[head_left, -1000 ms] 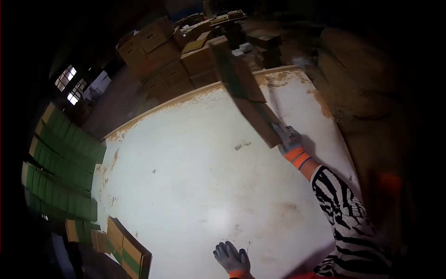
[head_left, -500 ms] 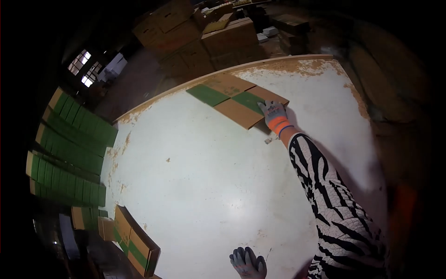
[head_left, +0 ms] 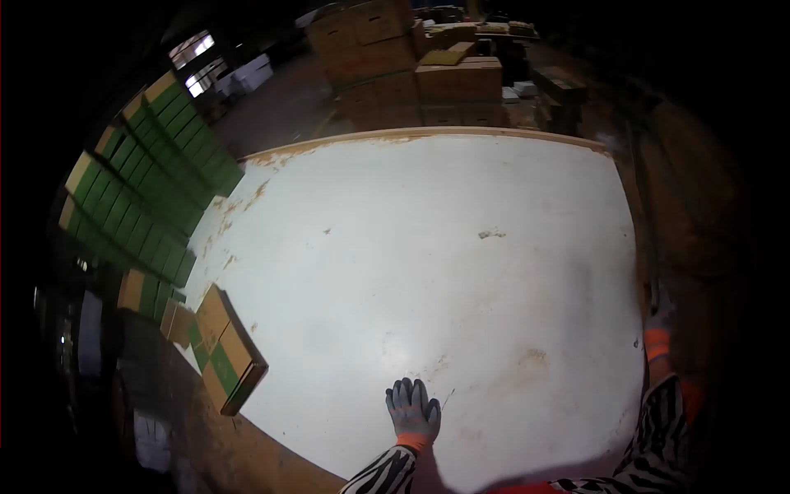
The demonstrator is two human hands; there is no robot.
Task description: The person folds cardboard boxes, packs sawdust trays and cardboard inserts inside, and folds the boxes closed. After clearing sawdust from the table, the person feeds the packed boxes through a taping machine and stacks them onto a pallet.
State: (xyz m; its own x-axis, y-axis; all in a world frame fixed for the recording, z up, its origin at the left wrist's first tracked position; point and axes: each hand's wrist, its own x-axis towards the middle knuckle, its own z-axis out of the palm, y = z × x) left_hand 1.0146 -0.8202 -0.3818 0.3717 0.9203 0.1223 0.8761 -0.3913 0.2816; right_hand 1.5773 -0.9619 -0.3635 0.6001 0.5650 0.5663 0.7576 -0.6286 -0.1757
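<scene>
My left hand (head_left: 413,413), in a grey glove with an orange cuff, lies palm down on the near part of the white tabletop (head_left: 395,247), fingers slightly apart and nothing in it. My right hand (head_left: 660,317) is beyond the table's right edge, in shadow. Its fingers are too dark to make out, and so is anything they may hold. A brown cardboard piece with green bands (head_left: 222,350) leans over the table's left edge, to the left of my left hand.
Tall rows of green and brown folded boxes (head_left: 136,193) stand along the left side. Large brown cartons (head_left: 458,82) are stacked beyond the far edge. Brown sack-like shapes (head_left: 691,181) line the right side, in dim light.
My right hand has moved from the far part of the table to beyond its right edge. The flat green-banded cardboard it held is out of sight. The view has turned.
</scene>
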